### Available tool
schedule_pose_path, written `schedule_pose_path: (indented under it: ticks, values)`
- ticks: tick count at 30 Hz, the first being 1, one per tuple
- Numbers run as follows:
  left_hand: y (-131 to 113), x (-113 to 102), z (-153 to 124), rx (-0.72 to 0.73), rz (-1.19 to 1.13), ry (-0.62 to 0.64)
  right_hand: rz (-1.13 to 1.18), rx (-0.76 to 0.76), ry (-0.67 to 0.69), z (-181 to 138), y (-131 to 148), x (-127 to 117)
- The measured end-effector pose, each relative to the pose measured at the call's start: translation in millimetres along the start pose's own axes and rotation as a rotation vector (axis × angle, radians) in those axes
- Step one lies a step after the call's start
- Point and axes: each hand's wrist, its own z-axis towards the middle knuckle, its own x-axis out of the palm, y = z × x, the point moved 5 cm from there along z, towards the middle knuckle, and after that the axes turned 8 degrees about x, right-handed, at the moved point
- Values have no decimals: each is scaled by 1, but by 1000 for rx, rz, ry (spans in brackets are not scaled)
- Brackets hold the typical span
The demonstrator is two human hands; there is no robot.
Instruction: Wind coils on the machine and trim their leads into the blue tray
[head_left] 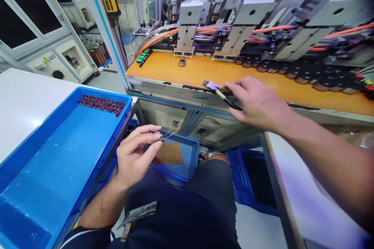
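My left hand, raised over my lap, pinches a small round wire-wound part between thumb and fingertips. Thin wire leads stick out of it to the right; my fingers cover much of its body. At the front edge of the orange bench top, my right hand has its thumb and fingers around the handles of wire cutters. Their jaws point left over the bench edge. The grip is partly hidden by the hand and slightly blurred.
On my left stands a blue tray with rows of small dark parts. A metal ring and green-and-black markers lie on the bench. Machine fixtures rise behind, with a black cable chain. Blue bins stand below.
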Motion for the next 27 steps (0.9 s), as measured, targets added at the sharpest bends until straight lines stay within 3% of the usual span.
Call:
schedule_pose_path:
  ticks: [3,7,9,12,19,27]
  values:
    - [2,4,2,12,16,14,239,-27,-13,-54,46,-10]
    - [5,13,2,12,20,48,821,143,304,-112,107,-2]
    - [6,17,2,11,15,68,1072,231,430,-129,127,4]
    - [5,21,1,22,7,89,1316,293,509,-135,141,13]
    - [-1,21,-2,22,-13,125,1449,252,565,-128,147,21]
    - [-2,20,-3,19,-19,130,1446,215,492,-121,153,15]
